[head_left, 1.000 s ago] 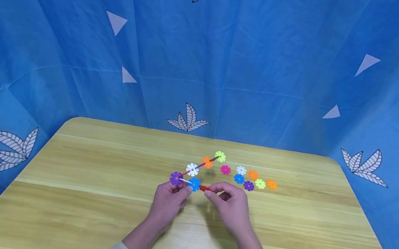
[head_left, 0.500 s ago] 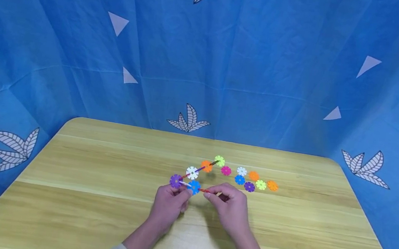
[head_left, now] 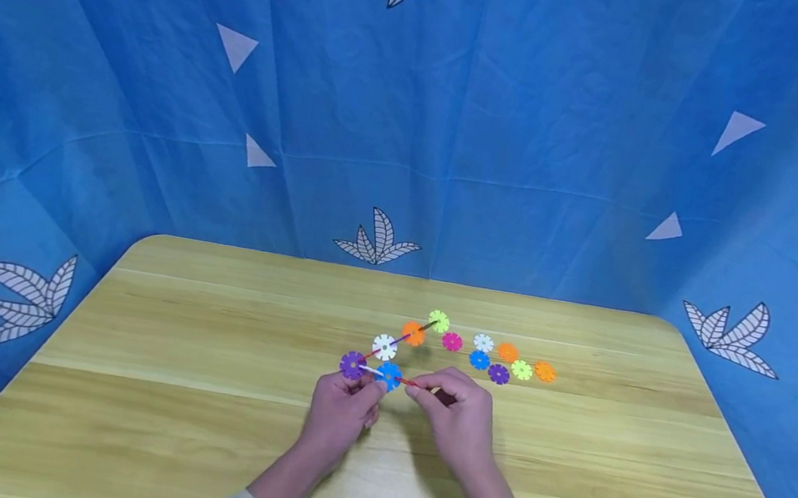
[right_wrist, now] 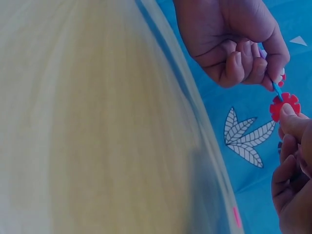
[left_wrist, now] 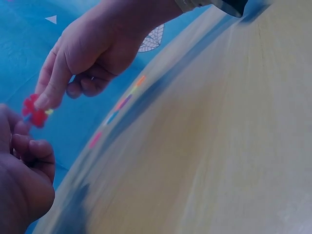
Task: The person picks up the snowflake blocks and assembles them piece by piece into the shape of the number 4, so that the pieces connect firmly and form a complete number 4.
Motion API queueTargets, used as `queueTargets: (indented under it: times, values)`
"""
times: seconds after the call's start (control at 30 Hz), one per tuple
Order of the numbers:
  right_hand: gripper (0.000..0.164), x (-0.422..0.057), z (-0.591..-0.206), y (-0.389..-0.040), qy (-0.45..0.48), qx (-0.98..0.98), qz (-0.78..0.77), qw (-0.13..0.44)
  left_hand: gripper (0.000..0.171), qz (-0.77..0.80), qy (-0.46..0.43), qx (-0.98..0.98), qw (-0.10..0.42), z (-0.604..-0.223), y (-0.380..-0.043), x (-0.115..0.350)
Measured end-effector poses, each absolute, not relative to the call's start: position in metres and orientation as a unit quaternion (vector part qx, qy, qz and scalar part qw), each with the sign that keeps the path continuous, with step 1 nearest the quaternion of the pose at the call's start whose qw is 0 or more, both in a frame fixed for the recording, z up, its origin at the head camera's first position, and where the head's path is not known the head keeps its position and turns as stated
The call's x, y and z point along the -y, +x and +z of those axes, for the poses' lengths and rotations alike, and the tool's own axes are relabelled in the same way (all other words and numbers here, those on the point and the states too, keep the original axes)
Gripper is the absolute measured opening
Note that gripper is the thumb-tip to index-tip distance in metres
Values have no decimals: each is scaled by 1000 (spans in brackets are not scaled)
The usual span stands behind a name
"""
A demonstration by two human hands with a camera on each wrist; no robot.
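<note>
A chain of slotted plastic flower discs is held above the table between both hands. My left hand [head_left: 338,411] pinches the blue disc [head_left: 388,376] at its lower edge, close beneath the purple disc [head_left: 352,365]. Between thumb and forefinger, my right hand [head_left: 459,421] holds a red disc [right_wrist: 291,100], seen edge-on from the head and face-on in both wrist views. Its edge meets the blue disc, slot to slot. From the purple disc the chain climbs away through a white disc [head_left: 384,346] and an orange disc [head_left: 414,333] to a lime disc [head_left: 438,321], joined by edge-on discs.
Several loose discs lie on the wooden table [head_left: 161,386] beyond the right hand, among them a pink disc [head_left: 451,342], a dark purple disc [head_left: 499,373] and an orange disc [head_left: 545,372]. A blue patterned curtain [head_left: 520,130] hangs around the table's back and sides.
The far end of the chain has dipped slightly nearer, and the red disc has turned to lie more edge-on against the blue disc. Both hands keep their grip with little movement.
</note>
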State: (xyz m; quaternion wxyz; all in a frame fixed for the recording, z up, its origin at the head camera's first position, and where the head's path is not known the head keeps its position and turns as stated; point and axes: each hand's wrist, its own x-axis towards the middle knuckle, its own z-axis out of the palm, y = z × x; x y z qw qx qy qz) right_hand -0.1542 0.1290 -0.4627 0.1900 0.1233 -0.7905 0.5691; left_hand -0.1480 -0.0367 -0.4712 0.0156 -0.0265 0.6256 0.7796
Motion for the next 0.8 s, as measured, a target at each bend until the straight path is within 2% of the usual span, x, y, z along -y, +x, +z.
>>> queueTargets:
  times: [0.57,0.8]
  values:
    - [16,-128,-461,-155,143,773,572,232,23,779,-37,-626,-4,-464,-146,33]
    - [16,-122,-434,-143,131,780,572,219,23,776,-46,-629,-14,-465,-147,33]
